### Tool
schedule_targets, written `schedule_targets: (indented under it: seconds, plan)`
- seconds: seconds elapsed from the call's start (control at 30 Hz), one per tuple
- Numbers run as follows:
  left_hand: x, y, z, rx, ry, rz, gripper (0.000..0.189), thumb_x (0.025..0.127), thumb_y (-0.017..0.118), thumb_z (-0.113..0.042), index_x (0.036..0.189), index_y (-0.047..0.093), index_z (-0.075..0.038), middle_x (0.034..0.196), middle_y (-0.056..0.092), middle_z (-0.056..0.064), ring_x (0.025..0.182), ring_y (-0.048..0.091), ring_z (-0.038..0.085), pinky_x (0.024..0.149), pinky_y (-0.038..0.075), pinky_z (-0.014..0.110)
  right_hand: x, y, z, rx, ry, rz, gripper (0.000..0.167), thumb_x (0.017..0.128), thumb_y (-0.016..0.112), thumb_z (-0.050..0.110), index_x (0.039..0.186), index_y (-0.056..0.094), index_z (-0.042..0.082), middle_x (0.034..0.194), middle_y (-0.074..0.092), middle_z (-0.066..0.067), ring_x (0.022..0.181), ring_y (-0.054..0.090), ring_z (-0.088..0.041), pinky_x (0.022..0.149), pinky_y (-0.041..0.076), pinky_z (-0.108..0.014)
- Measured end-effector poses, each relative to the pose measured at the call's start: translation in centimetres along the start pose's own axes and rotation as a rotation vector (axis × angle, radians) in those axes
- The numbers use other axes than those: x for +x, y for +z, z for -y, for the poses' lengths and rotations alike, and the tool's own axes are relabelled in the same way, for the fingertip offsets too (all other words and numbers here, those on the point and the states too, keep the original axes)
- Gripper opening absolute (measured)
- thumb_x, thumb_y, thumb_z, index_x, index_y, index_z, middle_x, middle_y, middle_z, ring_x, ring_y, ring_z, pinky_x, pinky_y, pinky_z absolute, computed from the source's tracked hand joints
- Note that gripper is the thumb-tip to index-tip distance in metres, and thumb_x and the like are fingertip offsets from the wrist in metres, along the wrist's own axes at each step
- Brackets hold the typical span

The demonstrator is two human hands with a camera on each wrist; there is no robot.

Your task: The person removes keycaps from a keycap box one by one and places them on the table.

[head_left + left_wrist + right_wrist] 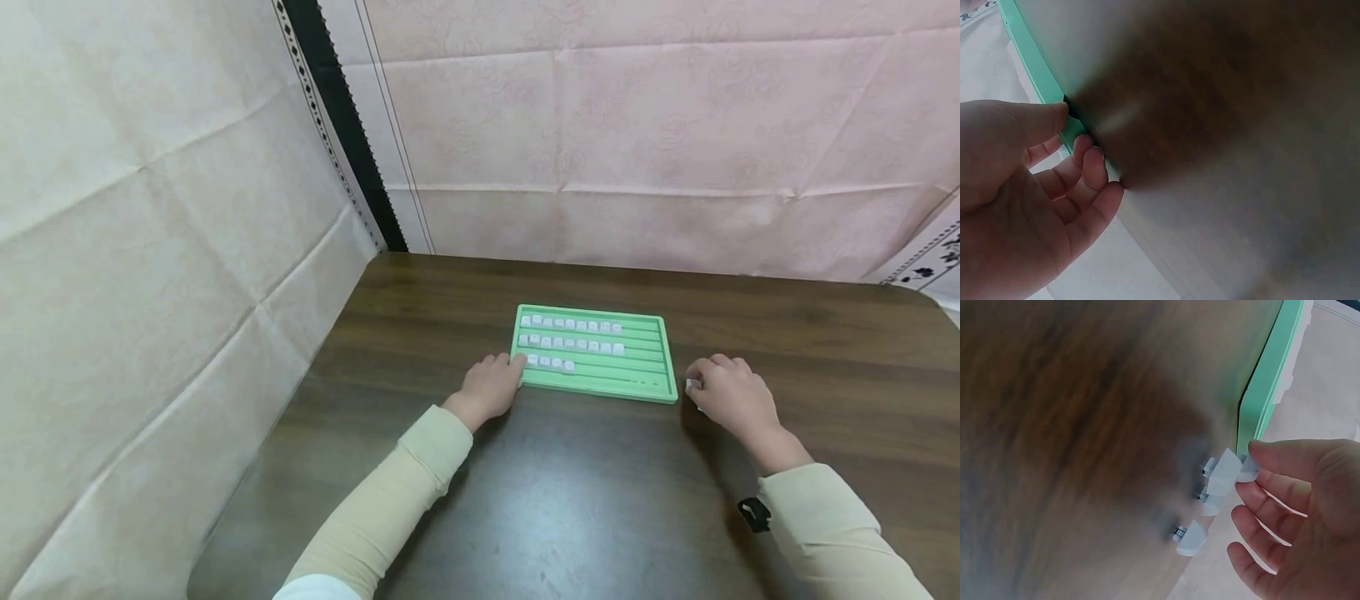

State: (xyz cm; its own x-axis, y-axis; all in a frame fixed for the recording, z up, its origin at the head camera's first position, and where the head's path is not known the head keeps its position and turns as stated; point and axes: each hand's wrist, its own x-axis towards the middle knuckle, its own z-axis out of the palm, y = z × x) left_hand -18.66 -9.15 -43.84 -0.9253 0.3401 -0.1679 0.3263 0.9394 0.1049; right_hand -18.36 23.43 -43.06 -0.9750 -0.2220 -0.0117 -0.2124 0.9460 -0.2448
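A green tray (647, 354) with raised ridges lies on the table, bearing white keycaps (570, 324) in three rows. My left hand (491, 387) grips its near left corner, the thumb on the green edge (1035, 69) in the left wrist view. Just off the tray's right end, my right hand (733, 398) pinches a small white keycap (1249, 469) between thumb and index finger. Beside those fingers, several loose white keycaps (1192, 539) rest on the table, some with dark stems showing. In the head view the right hand mostly hides them.
The brown wooden table (525, 517) extends around the tray. Pale cloth (660, 125) hangs behind it, and another cloth sheet (135, 292) hangs along the left side. A black object (753, 514) shows at the right wrist.
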Motion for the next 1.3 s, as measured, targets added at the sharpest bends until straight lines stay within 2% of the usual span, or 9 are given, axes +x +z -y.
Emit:
schedule_targets:
  seconds: [0.3,0.63,0.93,1.17,1.3]
  plan:
    - [0.0,-0.1,0.1,0.004,-0.004,0.017,0.021,0.098,0.043,-0.024,0.115,0.044,-0.012,0.103,0.058,0.008,0.082,0.050,0.018,0.070,0.046,0.030,-0.3,0.3,-0.1,-0.057,-0.028,-0.016,0.019,0.082,0.057,0.012,0.096,0.066,0.003,0.100,0.059,-0.021,0.095,0.049,-0.044,0.072,0.040,-0.057]
    - [0.2,0.0,0.2,0.006,0.007,0.012,0.022,0.097,0.044,-0.024,0.115,0.044,-0.012,0.101,0.058,0.008,0.080,0.049,0.018,0.068,0.044,0.029,-0.4,0.2,0.1,-0.039,0.001,0.021,0.026,0.086,0.059,0.019,0.104,0.064,0.001,0.107,0.058,-0.023,0.100,0.047,-0.046,0.078,0.038,-0.060]
    - [0.1,-0.2,0.1,0.004,0.003,0.023,0.020,0.098,0.043,-0.024,0.114,0.044,-0.013,0.103,0.058,0.008,0.083,0.051,0.018,0.071,0.046,0.030,0.0,-0.5,1.3,0.099,0.017,-0.072,0.027,0.091,0.049,0.018,0.107,0.061,-0.001,0.119,0.047,-0.027,0.107,0.040,-0.046,0.080,0.037,-0.060]
    - [0.0,-0.1,0.0,0.018,0.002,0.028,0.021,0.098,0.043,-0.025,0.115,0.043,-0.013,0.101,0.057,0.007,0.081,0.049,0.018,0.068,0.044,0.029,1.0,0.0,3.1,0.166,0.012,-0.023,0.029,0.092,0.050,0.022,0.112,0.059,0.003,0.124,0.045,-0.027,0.110,0.041,-0.044,0.075,0.041,-0.057]
    - [0.0,0.0,0.1,0.011,-0.007,0.022,0.021,0.098,0.043,-0.025,0.115,0.043,-0.013,0.102,0.057,0.007,0.082,0.049,0.017,0.069,0.045,0.029,1.9,0.5,4.4,0.177,-0.016,-0.011,0.029,0.092,0.051,0.023,0.112,0.059,0.005,0.124,0.047,-0.025,0.113,0.042,-0.043,0.078,0.041,-0.058]
